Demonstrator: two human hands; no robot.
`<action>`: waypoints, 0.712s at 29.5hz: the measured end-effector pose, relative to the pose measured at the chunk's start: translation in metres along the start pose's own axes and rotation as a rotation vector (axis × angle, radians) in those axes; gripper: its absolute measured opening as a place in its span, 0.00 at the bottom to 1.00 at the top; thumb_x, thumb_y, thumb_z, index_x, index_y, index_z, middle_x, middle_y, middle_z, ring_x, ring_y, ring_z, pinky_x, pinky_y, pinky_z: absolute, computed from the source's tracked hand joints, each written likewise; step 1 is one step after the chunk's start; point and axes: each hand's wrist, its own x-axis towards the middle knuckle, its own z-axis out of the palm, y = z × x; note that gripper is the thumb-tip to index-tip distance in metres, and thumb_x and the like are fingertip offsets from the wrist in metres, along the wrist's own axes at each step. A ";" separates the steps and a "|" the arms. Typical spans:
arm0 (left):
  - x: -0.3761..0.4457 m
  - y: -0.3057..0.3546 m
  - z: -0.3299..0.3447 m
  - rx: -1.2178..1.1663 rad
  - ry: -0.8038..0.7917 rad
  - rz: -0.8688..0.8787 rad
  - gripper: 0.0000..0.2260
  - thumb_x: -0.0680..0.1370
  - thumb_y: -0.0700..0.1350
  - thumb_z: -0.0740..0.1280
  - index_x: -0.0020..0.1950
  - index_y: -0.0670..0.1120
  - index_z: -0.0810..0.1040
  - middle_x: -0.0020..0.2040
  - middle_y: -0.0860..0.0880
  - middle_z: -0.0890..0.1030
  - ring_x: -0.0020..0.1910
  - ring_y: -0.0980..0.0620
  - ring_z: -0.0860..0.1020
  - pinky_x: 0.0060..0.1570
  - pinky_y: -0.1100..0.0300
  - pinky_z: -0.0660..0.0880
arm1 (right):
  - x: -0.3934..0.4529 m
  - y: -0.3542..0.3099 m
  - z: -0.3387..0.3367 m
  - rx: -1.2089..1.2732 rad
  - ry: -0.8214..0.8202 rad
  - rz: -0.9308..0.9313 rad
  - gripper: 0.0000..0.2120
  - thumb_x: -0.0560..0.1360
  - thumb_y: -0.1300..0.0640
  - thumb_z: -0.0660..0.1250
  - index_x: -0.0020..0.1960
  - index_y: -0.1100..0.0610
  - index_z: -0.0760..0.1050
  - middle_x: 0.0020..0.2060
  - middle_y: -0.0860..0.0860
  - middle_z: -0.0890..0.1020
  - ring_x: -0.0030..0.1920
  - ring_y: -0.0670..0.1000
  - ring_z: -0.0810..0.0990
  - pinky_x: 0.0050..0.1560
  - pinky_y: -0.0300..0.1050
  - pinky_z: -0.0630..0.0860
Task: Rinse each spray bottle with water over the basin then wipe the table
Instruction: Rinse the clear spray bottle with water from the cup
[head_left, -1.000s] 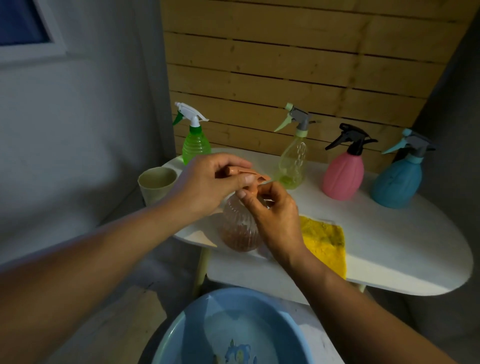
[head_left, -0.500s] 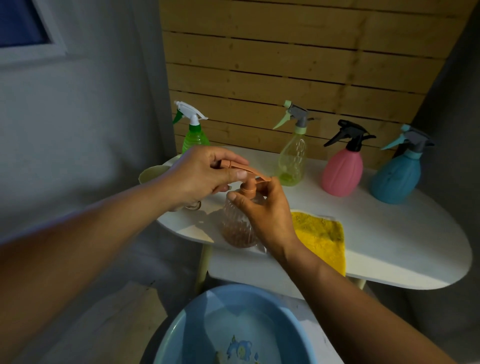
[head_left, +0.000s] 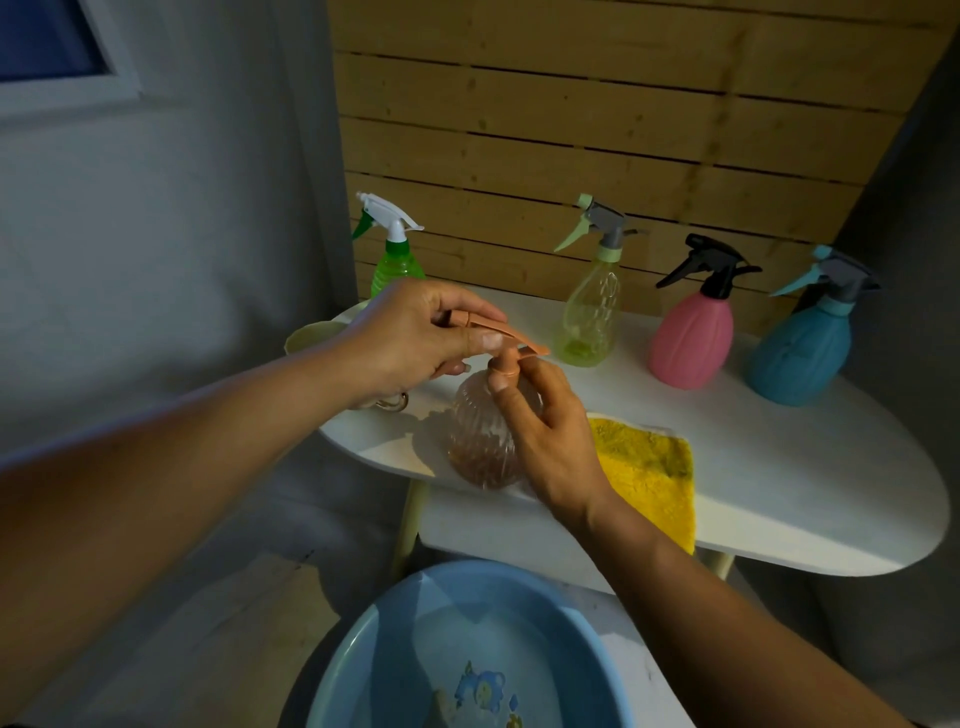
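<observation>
A ribbed clear bottle with brownish tint (head_left: 480, 441) stands at the front left edge of the white table (head_left: 810, 499). My left hand (head_left: 415, 343) grips its orange spray head (head_left: 498, 338) from above. My right hand (head_left: 545, 431) holds the bottle's neck and right side, with the thumb at the orange collar. Along the back of the table stand a green bottle (head_left: 395, 260), a pale yellow-green bottle (head_left: 589, 306), a pink bottle (head_left: 693, 332) and a blue bottle (head_left: 805, 348). A yellow cloth (head_left: 649, 467) lies to the right of my right hand. The blue basin (head_left: 395, 639) sits on the floor below.
A pale cup (head_left: 311, 335) sits at the table's left end, mostly behind my left hand. A wooden slat wall rises behind the table and a white wall stands at the left. The table's legs (head_left: 410, 519) stand just behind the basin.
My left hand has shifted left and up along the orange spray head. My right hand has moved slightly down, from the collar toward the bottle's neck and side. The bottle stays on the table.
</observation>
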 end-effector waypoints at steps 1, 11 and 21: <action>0.000 0.000 0.000 0.001 0.000 -0.001 0.09 0.76 0.45 0.75 0.55 0.53 0.85 0.48 0.51 0.87 0.52 0.53 0.85 0.54 0.48 0.84 | 0.002 -0.001 0.000 0.032 0.024 0.020 0.10 0.78 0.47 0.71 0.57 0.49 0.77 0.54 0.46 0.81 0.58 0.46 0.80 0.61 0.58 0.77; -0.002 0.002 0.000 0.021 0.009 0.009 0.09 0.77 0.44 0.75 0.56 0.52 0.85 0.48 0.50 0.87 0.51 0.52 0.85 0.54 0.47 0.84 | 0.004 0.000 0.002 -0.004 -0.002 0.013 0.10 0.80 0.45 0.67 0.57 0.48 0.79 0.55 0.46 0.80 0.59 0.47 0.79 0.62 0.56 0.77; -0.006 0.006 0.001 0.041 0.006 0.000 0.10 0.77 0.44 0.75 0.57 0.51 0.85 0.48 0.51 0.87 0.49 0.54 0.85 0.53 0.49 0.84 | 0.005 0.001 -0.004 -0.071 -0.061 0.002 0.10 0.80 0.46 0.67 0.58 0.49 0.79 0.56 0.48 0.80 0.58 0.48 0.79 0.61 0.56 0.77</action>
